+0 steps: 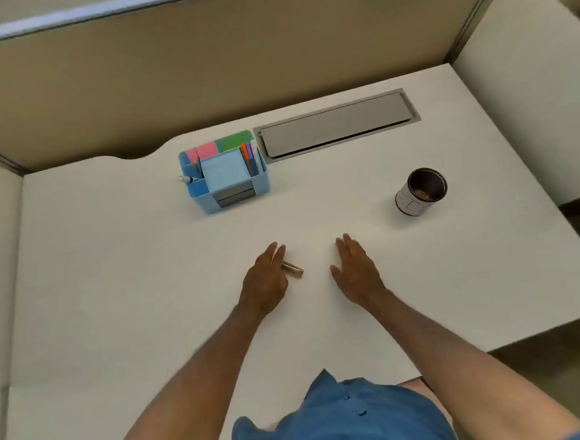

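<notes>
My left hand (pixel 267 280) lies low over the white desk (pixel 113 266) with its fingers straight and pointing away from me. A small tan, flat object (pixel 294 270) pokes out from under its thumb side, touching the hand. The thumb is hidden, so I cannot see a pinch. About a hand's width to the right, my right hand (pixel 355 266) rests flat on the desk, fingers straight and together, holding nothing.
A light blue desk organiser (pixel 223 171) with sticky notes and pens stands at the back centre. Behind it to the right lies a grey cable hatch (pixel 337 123). A dark-lined white cup (pixel 420 191) stands at the right. Beige partition walls enclose the desk.
</notes>
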A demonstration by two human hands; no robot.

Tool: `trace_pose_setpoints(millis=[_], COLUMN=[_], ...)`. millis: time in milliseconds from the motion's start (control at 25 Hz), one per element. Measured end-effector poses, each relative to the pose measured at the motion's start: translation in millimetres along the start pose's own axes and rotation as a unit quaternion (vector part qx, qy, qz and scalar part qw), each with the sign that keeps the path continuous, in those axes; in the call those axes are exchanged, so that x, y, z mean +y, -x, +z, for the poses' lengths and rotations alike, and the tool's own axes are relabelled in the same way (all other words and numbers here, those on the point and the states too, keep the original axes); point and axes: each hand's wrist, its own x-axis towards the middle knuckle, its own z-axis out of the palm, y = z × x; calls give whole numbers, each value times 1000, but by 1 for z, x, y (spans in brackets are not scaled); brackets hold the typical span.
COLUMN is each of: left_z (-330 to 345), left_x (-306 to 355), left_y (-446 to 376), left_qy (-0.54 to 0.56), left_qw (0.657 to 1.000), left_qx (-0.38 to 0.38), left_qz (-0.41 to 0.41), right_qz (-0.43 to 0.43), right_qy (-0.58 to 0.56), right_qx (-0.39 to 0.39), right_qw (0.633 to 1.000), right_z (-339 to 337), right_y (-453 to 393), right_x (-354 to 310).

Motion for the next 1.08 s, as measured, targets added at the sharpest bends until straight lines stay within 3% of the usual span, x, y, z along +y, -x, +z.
trace_pose_setpoints(millis=[160,480,680,920,1080], left_z=[6,5,3,-5,-13], left_x=[-7,-13,-11,11,40], left_y=[-4,-15,-20,-22,-19], left_qy=[-29,-6,8,126,204], left_qw=[999,999,999,992,979], left_qx=[9,50,32,-14,-4], left_qz=[16,14,-8,-22,-17], right_qz=[-3,-4,-3,-17,-101], right_qy=[46,36,17,-205,-226], right_qx=[0,8,-6,-19,28], right_qw=[999,999,1000,978,969], right_z=[11,19,18,-1,-7], right_y=[2,0,-2,-2,14], right_x=[3,4,6,3,1])
